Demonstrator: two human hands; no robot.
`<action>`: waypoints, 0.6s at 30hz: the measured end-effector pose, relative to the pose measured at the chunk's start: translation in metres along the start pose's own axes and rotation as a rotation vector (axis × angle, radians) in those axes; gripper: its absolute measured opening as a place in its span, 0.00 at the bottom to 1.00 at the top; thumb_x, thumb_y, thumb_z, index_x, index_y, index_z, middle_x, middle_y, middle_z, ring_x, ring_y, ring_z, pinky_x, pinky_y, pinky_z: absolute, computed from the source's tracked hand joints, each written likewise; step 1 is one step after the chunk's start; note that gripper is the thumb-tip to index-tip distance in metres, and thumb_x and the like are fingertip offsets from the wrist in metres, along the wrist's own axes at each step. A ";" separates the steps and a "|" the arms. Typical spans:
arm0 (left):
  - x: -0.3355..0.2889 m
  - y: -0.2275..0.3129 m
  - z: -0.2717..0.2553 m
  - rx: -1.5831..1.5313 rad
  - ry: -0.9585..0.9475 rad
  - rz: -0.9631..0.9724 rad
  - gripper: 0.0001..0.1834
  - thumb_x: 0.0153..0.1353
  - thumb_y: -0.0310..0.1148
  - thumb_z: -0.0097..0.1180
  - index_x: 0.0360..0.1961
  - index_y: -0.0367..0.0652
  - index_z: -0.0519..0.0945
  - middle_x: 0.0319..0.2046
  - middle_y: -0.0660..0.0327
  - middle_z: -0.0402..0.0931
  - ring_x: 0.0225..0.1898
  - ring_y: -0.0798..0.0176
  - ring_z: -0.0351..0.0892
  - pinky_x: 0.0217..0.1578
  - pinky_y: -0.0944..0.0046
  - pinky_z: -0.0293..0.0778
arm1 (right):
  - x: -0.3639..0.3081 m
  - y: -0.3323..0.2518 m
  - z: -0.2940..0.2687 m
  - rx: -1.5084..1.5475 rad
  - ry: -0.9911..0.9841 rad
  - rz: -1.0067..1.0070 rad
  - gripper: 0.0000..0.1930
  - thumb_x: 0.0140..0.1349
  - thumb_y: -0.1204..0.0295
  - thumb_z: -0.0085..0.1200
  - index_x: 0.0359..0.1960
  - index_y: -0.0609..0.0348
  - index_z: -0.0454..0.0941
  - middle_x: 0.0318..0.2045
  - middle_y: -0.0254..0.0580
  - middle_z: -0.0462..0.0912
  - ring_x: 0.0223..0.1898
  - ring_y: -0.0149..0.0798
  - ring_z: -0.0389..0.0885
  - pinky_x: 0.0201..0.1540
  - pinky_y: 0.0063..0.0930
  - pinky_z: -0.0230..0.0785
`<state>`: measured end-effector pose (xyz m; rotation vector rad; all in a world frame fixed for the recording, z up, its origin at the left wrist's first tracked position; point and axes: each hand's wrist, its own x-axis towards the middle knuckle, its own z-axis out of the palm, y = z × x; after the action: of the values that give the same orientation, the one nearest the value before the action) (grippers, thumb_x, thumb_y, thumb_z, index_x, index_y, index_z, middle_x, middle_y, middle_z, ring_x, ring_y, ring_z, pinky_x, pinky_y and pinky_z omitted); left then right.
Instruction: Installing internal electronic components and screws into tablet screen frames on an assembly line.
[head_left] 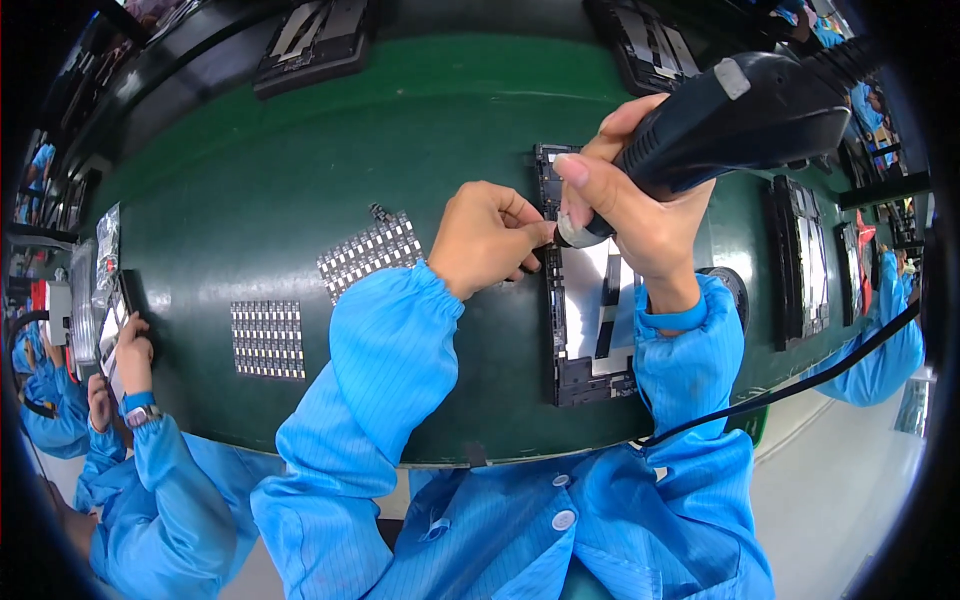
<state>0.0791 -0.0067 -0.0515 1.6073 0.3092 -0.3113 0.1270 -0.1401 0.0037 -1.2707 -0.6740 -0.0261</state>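
Note:
In my right hand (650, 215) is a black heat gun (740, 115) with a vented body and a silver nozzle (582, 232). Its nozzle points down and left, close to the fingertips of my left hand (490, 235). Those fingers are pinched together at the left edge of an opened flat device (590, 320), and whatever they hold is hidden. The device has a black frame, a silver plate and dark strips. To the left of my left hand lie a tilted sheet of small black-and-white parts (370, 250) and a second such sheet (267, 340).
More flat black devices lie at the far left (315, 42), far right (648, 45) and right side (802, 262) of the green table (220, 200). A black cable (790, 390) runs past my right sleeve. At left, a co-worker's hand (133, 355) holds another device.

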 end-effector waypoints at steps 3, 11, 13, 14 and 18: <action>0.001 -0.003 -0.001 -0.004 0.006 0.004 0.07 0.53 0.26 0.61 0.26 0.32 0.79 0.21 0.57 0.79 0.20 0.68 0.80 0.17 0.71 0.74 | -0.001 0.000 0.001 -0.077 -0.076 -0.046 0.16 0.48 0.85 0.62 0.36 0.66 0.69 0.17 0.40 0.77 0.18 0.28 0.75 0.22 0.21 0.69; -0.005 -0.005 -0.002 -0.103 -0.026 0.060 0.07 0.53 0.25 0.60 0.29 0.30 0.80 0.24 0.55 0.79 0.25 0.68 0.80 0.21 0.70 0.76 | -0.009 -0.003 0.005 -0.126 -0.126 -0.073 0.18 0.50 0.87 0.59 0.39 0.62 0.64 0.17 0.40 0.74 0.17 0.30 0.74 0.21 0.22 0.70; -0.013 -0.016 -0.004 -0.178 -0.028 0.116 0.07 0.53 0.24 0.61 0.31 0.29 0.80 0.26 0.56 0.79 0.26 0.69 0.80 0.22 0.71 0.75 | -0.008 -0.004 0.004 -0.103 -0.119 -0.034 0.18 0.50 0.87 0.58 0.40 0.63 0.64 0.17 0.41 0.74 0.17 0.31 0.75 0.21 0.23 0.70; -0.017 -0.024 -0.004 -0.255 -0.029 0.168 0.09 0.52 0.23 0.62 0.33 0.28 0.80 0.28 0.56 0.78 0.28 0.69 0.79 0.23 0.71 0.75 | -0.007 -0.005 0.005 -0.103 -0.117 -0.039 0.18 0.50 0.87 0.58 0.40 0.63 0.64 0.17 0.41 0.74 0.17 0.31 0.75 0.21 0.23 0.70; -0.036 -0.029 0.005 0.135 0.164 0.563 0.14 0.46 0.21 0.66 0.37 0.32 0.81 0.31 0.60 0.74 0.26 0.72 0.75 0.21 0.73 0.70 | -0.008 -0.015 0.004 0.045 0.011 -0.054 0.14 0.47 0.86 0.62 0.35 0.69 0.72 0.18 0.39 0.78 0.20 0.25 0.76 0.22 0.17 0.68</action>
<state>0.0341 -0.0104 -0.0650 1.7827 -0.0495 0.2364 0.1126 -0.1440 0.0135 -1.2085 -0.6956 -0.0619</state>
